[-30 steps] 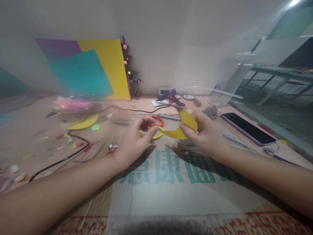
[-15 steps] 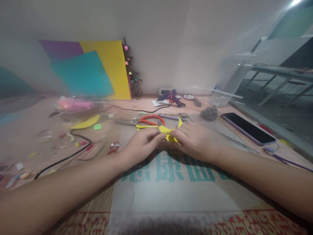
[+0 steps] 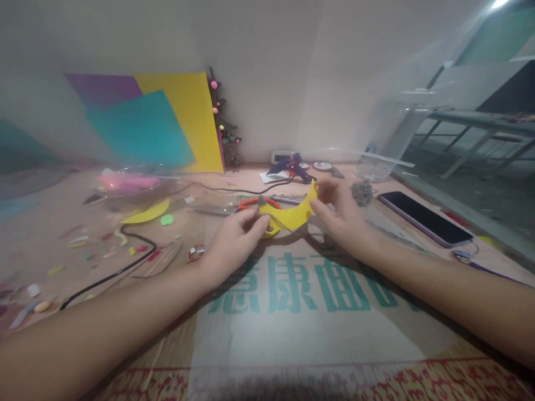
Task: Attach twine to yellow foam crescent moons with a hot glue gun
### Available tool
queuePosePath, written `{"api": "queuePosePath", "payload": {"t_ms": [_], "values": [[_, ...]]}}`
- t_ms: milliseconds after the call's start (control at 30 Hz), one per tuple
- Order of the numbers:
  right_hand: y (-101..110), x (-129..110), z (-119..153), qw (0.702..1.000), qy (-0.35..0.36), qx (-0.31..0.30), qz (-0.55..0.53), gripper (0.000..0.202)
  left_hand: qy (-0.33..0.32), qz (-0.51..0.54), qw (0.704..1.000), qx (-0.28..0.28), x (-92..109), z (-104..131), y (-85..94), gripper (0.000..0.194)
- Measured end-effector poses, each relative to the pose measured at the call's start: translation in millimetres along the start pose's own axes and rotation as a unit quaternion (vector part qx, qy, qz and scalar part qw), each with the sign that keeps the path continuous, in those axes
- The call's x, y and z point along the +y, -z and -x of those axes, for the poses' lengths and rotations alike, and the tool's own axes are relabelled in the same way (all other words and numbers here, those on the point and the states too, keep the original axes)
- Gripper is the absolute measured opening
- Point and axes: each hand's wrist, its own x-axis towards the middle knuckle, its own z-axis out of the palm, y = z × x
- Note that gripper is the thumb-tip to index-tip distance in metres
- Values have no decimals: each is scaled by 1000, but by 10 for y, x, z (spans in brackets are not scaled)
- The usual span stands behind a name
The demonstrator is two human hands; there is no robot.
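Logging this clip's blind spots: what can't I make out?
Head view:
- Scissors: partly behind left hand and yellow crescent.
- Green lettering: partly covered by right forearm.
- White device: display too small to read.
- Pink item in clear plastic: blurred.
- Purple cord: cut off at right edge.

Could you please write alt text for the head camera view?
Two bare hands, left and right, hold a yellow crescent above a pink work surface. Behind it lie red-and-yellow-handled scissors; a phone rests at right, and coloured sheets stand at back left.
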Motion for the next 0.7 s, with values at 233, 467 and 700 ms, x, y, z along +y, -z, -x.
{"api": "queuePosePath", "payload": {"t_ms": [233, 467, 700], "values": [[97, -22, -143, 989, -142, -31, -26, 31, 4, 13, 1000, -18, -47, -5, -6, 33], [305, 216, -405, 976, -97, -146, 132, 24, 36, 48, 995, -74, -69, -8, -34, 40], [367, 373, -490, 957, -119, -190, 186, 28, 54, 30, 994, -94, -50, -2, -45, 34]]}}
